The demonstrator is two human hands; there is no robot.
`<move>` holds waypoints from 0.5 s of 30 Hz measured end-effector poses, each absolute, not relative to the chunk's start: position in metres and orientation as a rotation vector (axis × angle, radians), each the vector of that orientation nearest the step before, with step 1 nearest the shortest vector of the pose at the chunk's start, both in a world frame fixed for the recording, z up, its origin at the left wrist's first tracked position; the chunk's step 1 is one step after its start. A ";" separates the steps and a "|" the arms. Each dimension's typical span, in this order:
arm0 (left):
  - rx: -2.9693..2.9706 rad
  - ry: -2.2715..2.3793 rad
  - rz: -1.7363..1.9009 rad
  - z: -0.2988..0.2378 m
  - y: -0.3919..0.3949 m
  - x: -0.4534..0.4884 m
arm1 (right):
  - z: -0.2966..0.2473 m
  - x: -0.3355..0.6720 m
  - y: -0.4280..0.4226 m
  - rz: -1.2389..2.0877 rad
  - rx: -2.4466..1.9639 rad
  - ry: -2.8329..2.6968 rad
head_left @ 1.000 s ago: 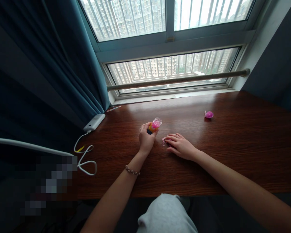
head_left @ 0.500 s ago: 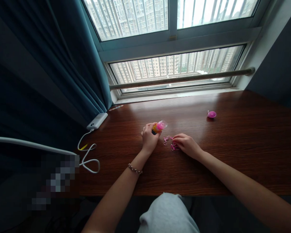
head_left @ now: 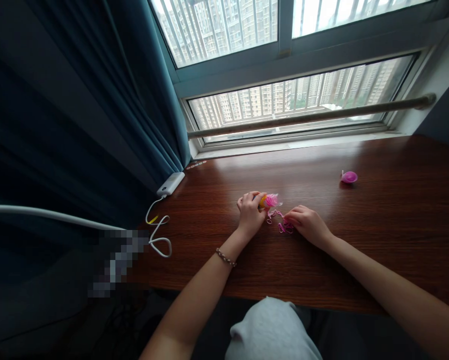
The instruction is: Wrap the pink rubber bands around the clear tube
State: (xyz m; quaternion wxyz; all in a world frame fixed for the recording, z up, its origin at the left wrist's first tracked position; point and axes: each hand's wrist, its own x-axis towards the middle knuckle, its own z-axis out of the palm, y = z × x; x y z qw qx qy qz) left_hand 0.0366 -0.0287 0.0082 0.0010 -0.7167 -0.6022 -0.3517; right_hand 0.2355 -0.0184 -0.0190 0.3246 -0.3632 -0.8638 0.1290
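My left hand [head_left: 250, 214] is wrapped round a small clear jar [head_left: 270, 200] filled with pink and orange bits, tipped on its side with its mouth toward the right. Small pink rubber bands [head_left: 279, 222] lie in a loose heap on the dark wooden table [head_left: 378, 235] just below the jar's mouth. My right hand [head_left: 309, 225] rests beside the heap with its fingers curled and the fingertips on the bands. A pink lid [head_left: 349, 177] lies apart on the table at the far right.
A white power bank [head_left: 171, 183] with a looped white cable [head_left: 159, 235] sits at the table's left end by the teal curtain [head_left: 108, 100]. A window with a rail [head_left: 307, 116] runs behind the table. My grey-clad knee [head_left: 269, 330] is below the table's front edge.
The jar has tipped from nearly upright to lying on its side, and pink bands have spilled onto the table. My right hand has gone from flat to curled over them.
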 end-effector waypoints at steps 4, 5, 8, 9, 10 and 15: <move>-2.253 -1.877 -1.070 0.007 -0.029 0.036 | -0.017 0.237 -0.018 0.320 -0.996 -2.232; -2.253 -1.876 -1.064 0.008 -0.029 0.036 | -0.016 0.237 -0.018 0.332 -1.005 -2.210; -2.251 -1.873 -1.046 0.009 -0.029 0.036 | -0.011 0.239 -0.018 0.412 -1.013 -2.096; -2.251 -1.873 -1.038 0.009 -0.029 0.035 | -0.009 0.239 -0.018 0.438 -1.013 -2.047; -2.252 -1.872 -1.031 0.009 -0.028 0.035 | -0.007 0.239 -0.019 0.459 -1.015 -1.996; -2.261 -1.855 -1.011 0.009 -0.028 0.035 | -0.001 0.238 -0.020 0.671 -1.043 -1.687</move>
